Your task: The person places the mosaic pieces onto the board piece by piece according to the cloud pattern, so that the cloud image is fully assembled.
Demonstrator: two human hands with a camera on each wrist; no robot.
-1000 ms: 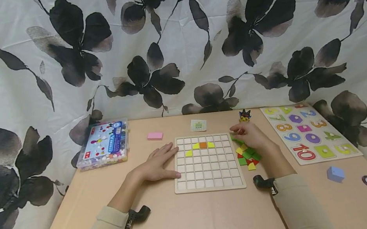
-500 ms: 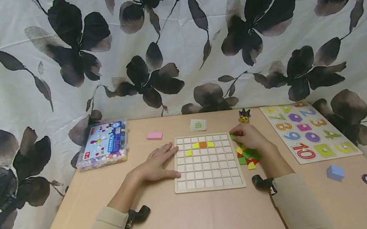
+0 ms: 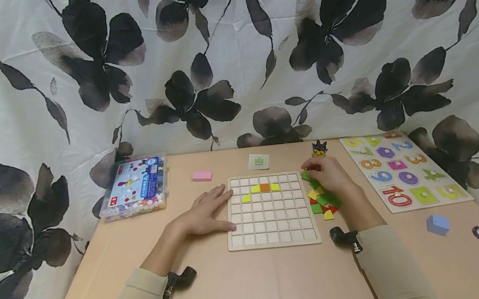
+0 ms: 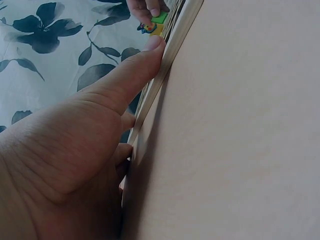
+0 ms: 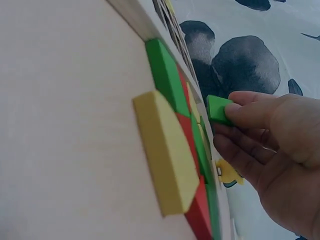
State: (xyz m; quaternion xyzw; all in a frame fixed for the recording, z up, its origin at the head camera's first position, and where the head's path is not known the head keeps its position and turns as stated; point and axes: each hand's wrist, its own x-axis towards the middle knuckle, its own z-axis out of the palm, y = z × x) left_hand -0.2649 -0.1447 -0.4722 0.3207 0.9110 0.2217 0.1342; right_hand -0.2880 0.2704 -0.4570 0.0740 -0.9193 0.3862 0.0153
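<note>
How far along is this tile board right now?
It looks early. Done: three yellow tiles and one orange tile sit in the upper part of the board. In hand: the right hand pinches a green tile, while the left hand rests at the board's left edge. Left: most squares show no tile, and a pile of loose tiles lies just right of the board.

Head: bright, even | wr cams: dimmer | L: shdw under board (image 4: 175,45)

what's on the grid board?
On the grid board: three yellow blocks and one orange block. The left hand touches its left edge; what lies beneath hand and blocks is hidden.
</note>
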